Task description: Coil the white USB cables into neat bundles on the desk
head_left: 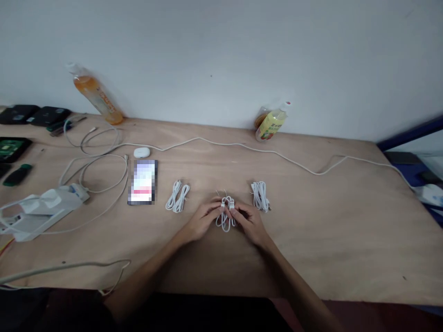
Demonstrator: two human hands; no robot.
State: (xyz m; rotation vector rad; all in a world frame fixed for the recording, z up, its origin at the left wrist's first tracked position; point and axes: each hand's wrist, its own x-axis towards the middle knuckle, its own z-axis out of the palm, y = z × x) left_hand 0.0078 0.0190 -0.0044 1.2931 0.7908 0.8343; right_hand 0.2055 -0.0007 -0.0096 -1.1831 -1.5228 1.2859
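Between my two hands is a white USB cable (225, 227), looped into a small bundle above the table's near half. My left hand (204, 218) pinches it by one end, with thumb and fingers closed. The thumb of my right hand (252, 225) presses on the USB plug, its fingers curled behind. A bundled pair of white cable coils (177, 197) lies on the table to the left of my hands. Another white cable bundle (260, 196) rests just beyond my right hand.
Farther left lie a phone (143, 182), a white earbud case (141, 152) and a power strip (44, 214) with trailing cords. An orange drink bottle (98, 100) and a yellow-labelled bottle (272, 123) stand by the wall. A long white cord (238, 145) crosses the table's back.
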